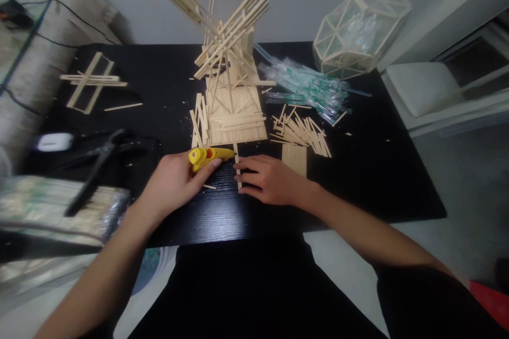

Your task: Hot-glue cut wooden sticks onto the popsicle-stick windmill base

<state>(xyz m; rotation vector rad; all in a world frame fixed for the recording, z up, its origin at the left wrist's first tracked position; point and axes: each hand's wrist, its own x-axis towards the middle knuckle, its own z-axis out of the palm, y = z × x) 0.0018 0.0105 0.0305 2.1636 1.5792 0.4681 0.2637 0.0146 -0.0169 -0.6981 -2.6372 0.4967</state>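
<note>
My left hand is wrapped round a yellow hot glue gun, its nozzle pointing right at the upper part of a thin wooden stick. Fingers of my right hand hold that stick against the black table, where it lies pointing away from me. Just beyond both hands stands a windmill model built of wooden sticks, with crossed blades on top and a slatted base. Several loose flat sticks lie across its base. Partly behind my right wrist is a small slatted wooden panel.
Cut sticks are heaped right of the model, below plastic wrappers. A faceted stick lantern frame stands back right. On the left are a crossed stick piece, a white case, black cutters and bagged sticks.
</note>
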